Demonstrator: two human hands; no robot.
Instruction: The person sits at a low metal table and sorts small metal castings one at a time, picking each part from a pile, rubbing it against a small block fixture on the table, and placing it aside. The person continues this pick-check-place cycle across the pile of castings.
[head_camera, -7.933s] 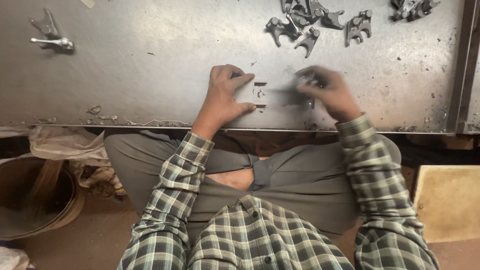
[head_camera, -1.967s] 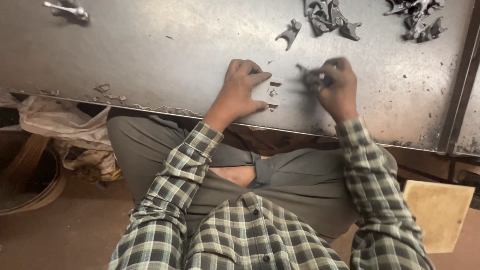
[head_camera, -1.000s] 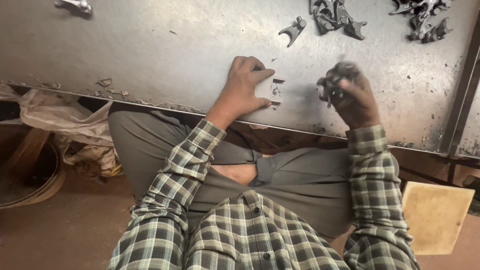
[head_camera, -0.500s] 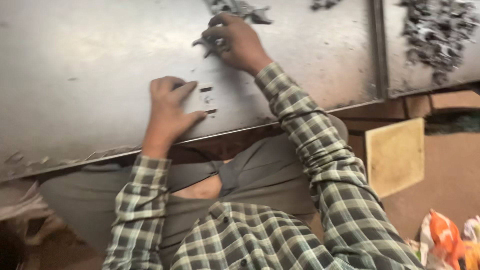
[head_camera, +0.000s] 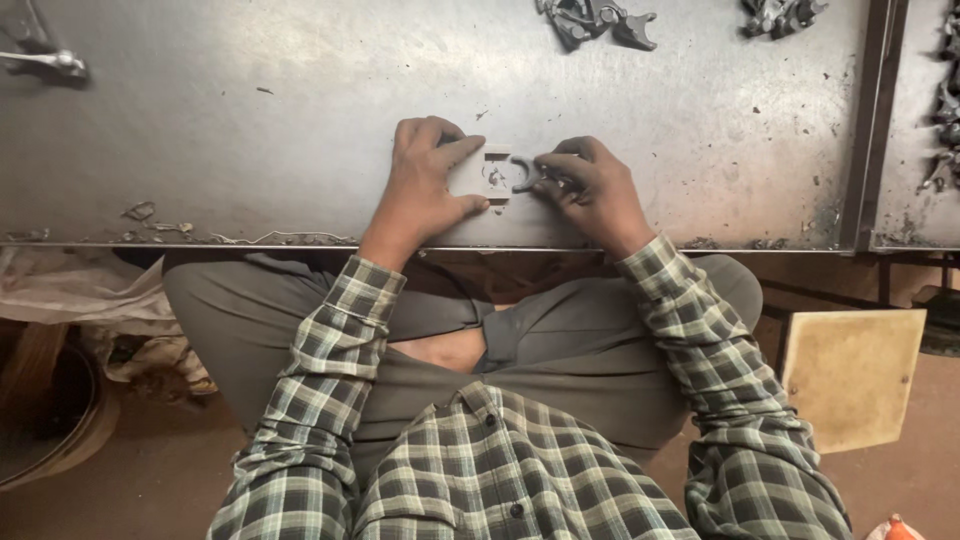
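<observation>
My left hand (head_camera: 428, 180) lies on the grey metal table (head_camera: 250, 120), its thumb and forefinger bracketing a small flat metal plate (head_camera: 484, 173) with slots. My right hand (head_camera: 590, 185) holds a small dark curved metal part (head_camera: 527, 177) at the plate's right edge, fingers closed around it. Both forearms in checked sleeves reach over the table's near edge.
A pile of dark metal parts (head_camera: 595, 20) lies at the table's far middle, another pile (head_camera: 782, 12) further right. A metal tool (head_camera: 45, 62) sits at the far left. A raised bar (head_camera: 868, 120) divides the table on the right. A tan board (head_camera: 852, 375) stands by my right knee.
My right hand reached out to the far pile of parts, then came back with a small part to the plate beside my left hand. The view swung and has returned.
</observation>
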